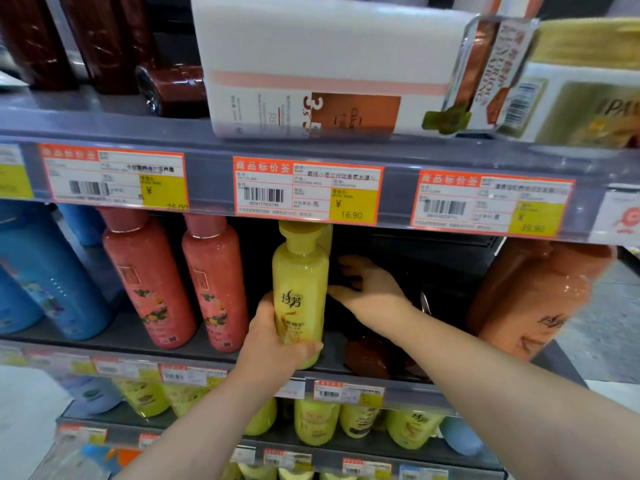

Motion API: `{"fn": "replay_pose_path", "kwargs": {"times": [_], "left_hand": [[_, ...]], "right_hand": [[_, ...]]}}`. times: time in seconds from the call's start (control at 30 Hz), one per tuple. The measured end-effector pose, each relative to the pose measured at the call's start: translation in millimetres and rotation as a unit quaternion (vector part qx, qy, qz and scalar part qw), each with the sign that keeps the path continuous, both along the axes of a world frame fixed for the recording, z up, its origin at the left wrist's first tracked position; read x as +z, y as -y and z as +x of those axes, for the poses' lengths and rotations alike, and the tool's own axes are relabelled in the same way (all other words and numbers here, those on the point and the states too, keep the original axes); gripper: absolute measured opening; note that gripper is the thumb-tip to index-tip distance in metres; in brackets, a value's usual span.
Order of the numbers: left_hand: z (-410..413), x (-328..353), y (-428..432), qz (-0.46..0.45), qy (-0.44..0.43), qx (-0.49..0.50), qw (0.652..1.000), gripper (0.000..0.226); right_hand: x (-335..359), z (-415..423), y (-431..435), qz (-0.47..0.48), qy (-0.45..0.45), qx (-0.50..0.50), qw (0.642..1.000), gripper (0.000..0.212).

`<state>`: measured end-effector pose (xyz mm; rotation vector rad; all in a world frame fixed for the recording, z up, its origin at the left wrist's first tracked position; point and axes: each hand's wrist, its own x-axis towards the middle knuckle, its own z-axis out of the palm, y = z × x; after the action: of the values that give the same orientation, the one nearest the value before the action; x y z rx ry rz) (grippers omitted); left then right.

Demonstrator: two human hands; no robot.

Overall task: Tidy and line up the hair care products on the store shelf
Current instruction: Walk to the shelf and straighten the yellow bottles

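Note:
A yellow shampoo bottle stands upright at the front of the middle shelf. My left hand grips its lower half from the left, thumb across the front. To its right, my right hand reaches deep into the dark gap behind it, fingers curled on something dark that I cannot make out. Two red-pink bottles lean to the left of the yellow one, and several blue bottles stand further left. A large orange bottle stands at the right.
A dark brown bottle lies low on the shelf under my right forearm. Price tags run along the upper shelf edge. White and gold packs sit on the top shelf. Several yellow bottles fill the shelf below.

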<state>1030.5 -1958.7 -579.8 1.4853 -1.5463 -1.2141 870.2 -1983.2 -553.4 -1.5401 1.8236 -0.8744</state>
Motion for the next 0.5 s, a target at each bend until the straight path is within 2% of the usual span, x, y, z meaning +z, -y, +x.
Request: {"fn": "replay_pose_path", "kwargs": {"times": [0.1, 0.3, 0.5], "left_hand": [[1, 4, -4, -0.001, -0.010, 0.017, 1.000, 0.071], [5, 19, -19, -0.022, 0.004, 0.009, 1.000, 0.054], [20, 54, -45, -0.014, 0.025, 0.014, 1.000, 0.071]], "right_hand": [[3, 1, -14, -0.005, 0.005, -0.006, 1.000, 0.056], [19, 5, -45, -0.004, 0.014, -0.018, 1.000, 0.048], [56, 19, -88, 0.000, 0.003, -0.024, 1.000, 0.045]]}}
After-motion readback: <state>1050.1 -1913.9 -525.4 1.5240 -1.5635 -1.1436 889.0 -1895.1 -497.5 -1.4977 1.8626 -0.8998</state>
